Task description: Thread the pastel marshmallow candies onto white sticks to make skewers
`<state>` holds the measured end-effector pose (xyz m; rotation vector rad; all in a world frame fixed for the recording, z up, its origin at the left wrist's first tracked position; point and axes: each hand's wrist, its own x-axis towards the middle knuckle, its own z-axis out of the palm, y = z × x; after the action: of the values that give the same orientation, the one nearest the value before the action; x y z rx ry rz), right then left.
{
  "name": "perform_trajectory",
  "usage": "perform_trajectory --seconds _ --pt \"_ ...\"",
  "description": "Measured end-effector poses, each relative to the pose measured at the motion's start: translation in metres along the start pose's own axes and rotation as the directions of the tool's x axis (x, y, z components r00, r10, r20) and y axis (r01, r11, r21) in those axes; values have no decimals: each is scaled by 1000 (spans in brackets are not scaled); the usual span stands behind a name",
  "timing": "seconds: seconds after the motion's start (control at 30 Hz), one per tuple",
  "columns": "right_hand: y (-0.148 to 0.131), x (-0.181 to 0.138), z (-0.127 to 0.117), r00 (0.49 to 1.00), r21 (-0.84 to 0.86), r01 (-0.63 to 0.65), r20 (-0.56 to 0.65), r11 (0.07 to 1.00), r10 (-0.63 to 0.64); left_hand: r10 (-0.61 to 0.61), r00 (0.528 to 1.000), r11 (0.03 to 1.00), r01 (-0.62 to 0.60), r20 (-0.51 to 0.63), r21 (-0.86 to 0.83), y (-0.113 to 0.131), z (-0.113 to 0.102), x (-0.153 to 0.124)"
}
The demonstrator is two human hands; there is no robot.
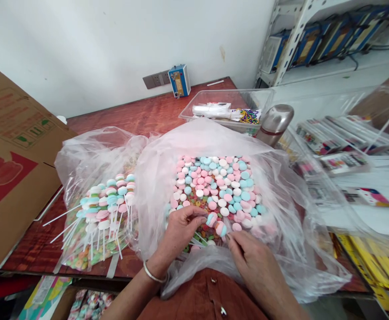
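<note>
A big clear plastic bag (281, 213) lies open before me, full of pink, blue and white round candies (221, 186). My left hand (181, 229), with a bangle on the wrist, reaches into the bag and its fingers pinch a candy on a white stick (211, 218). My right hand (251, 260) rests at the bag's near edge, fingers curled beside another stick candy (220, 229); whether it grips it I cannot tell. A second clear bag (94, 195) to the left holds several finished candy lollipops with white sticks.
A brown cardboard box (11, 169) stands at the left edge of the red wooden table (141, 115). Behind the bags are a clear plastic tub (228, 100) with beads, a steel flask (276, 122) and a small blue box (179, 81). Packaged goods crowd the right side.
</note>
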<state>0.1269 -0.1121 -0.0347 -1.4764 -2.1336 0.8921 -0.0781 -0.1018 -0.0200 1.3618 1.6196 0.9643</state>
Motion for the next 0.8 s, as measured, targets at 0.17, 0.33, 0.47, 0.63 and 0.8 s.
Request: perform_trajectory --seconds 0.17,0.33,0.47,0.63,0.8 --pt "4 4 -5 996 160 -79 -25 984 84 161 987 975 -156 -25 158 -5 -1 4" --pt "11 3 -11 993 198 -114 -20 973 120 396 912 737 -384 105 556 -14 6 14" --pt "16 0 -9 996 139 -93 -3 986 95 409 908 728 -383 88 569 -16 10 16" --pt "14 -1 -3 998 52 -62 18 997 62 160 985 931 -128 -66 342 -5 8 12" --pt "13 0 0 1000 15 -29 5 999 29 -3 1000 994 6 -29 112 3 9 11"
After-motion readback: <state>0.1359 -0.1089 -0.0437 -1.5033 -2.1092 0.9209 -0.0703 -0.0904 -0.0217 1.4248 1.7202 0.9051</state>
